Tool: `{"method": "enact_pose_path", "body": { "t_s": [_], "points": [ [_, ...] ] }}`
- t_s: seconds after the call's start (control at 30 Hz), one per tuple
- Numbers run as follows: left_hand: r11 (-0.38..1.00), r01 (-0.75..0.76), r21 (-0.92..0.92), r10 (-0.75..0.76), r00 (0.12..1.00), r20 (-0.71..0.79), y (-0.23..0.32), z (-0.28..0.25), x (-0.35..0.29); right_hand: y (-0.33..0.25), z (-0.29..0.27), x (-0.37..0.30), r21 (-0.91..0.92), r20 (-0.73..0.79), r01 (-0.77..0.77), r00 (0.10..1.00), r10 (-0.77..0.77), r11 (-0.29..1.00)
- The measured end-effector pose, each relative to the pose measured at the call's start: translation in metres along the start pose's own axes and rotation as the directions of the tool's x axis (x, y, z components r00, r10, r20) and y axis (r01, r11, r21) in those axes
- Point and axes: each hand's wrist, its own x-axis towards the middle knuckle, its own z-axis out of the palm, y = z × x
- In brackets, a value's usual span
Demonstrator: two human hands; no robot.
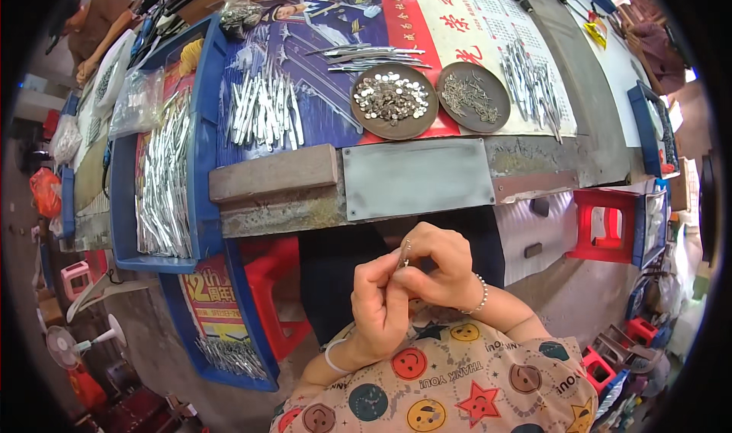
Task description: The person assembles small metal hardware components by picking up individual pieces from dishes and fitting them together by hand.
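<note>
My left hand [379, 299] and my right hand [438, 264] meet in front of my body, below the bench edge. Both are closed, fingertips pinched together around a small shiny metal piece [406, 254]. Most of that piece is hidden by the fingers, so its kind does not show. Past the hands, on the bench, a round brown dish [364, 125] holds small silver discs. Beside it stands a second dish [457, 122] of thin pins. Flat metal strips [263, 111] lie in a pile to the left, and slim metal parts [531, 90] to the right.
A grey metal plate [419, 175] and a wooden block [273, 174] sit along the bench's front edge. At left, a blue bin [204, 139] holds many metal strips. Red stools [276, 311] stand below. Other people [95, 33] are near the far left and right.
</note>
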Motion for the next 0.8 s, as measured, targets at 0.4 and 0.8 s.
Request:
{"method": "enact_pose_path", "body": {
  "t_s": [0.4, 0.8],
  "points": [
    [0.637, 0.553, -0.537, -0.494, 0.828, 0.266, 0.003, -0.011, 0.015, 0.004, -0.037, 0.013, 0.169, 0.32, -0.474, 0.856, 0.406, 0.864],
    [0.011, 0.784, -0.621, -0.531, 0.53, 0.66, -0.006, -0.03, 0.023, 0.007, -0.039, 0.017, -0.197, 0.481, -0.179, 0.839, 0.255, 0.964]
  ]
}}
